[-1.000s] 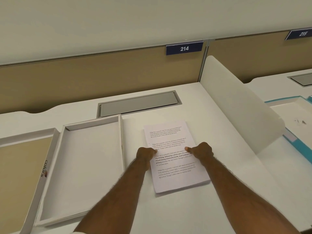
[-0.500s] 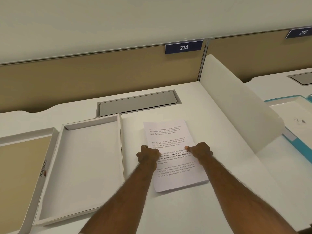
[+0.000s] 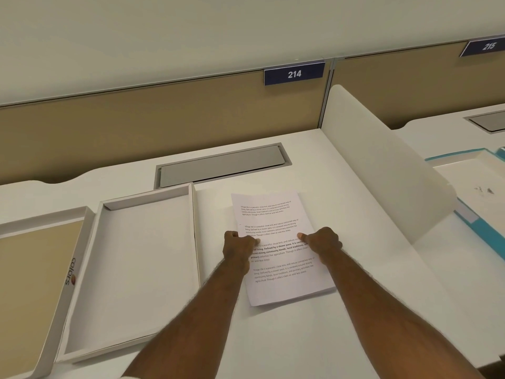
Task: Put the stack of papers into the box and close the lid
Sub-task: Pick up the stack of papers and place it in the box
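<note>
Two hands are clamped on the stack of printed papers (image 3: 278, 247), one on each long edge about midway along: the left hand (image 3: 239, 248) curls over the 9 o'clock edge with its thumb on the top sheet, and the right hand (image 3: 322, 242) grips the 3 o'clock edge the same way. The stack lies on the white desk (image 3: 314, 337), or is at most barely lifted; I cannot tell which. It is slightly skewed, its far end tipped toward 11 o'clock. So the step in hand looks like the pickup, with nothing of the packing yet done. Just beside the stack, at 9 o'clock from it, sits the shallow white box tray (image 3: 142, 269), open and holding nothing, its near wall close to the left forearm. Further out at 9 o'clock, touching or nearly touching that tray, lies the box lid (image 3: 35, 283), turned inner side up, showing a tan inside and the word "colors" on its side wall; it also holds nothing. The next move, as I judge it, calls for lifting the stack level so the sheets stay squared, carrying it toward 9 o'clock over the tray's wall, and turning it a little to match the tray's sides before lowering. At 3 o'clock a curved white divider (image 3: 382, 170) walls off the neighbouring desk.
</note>
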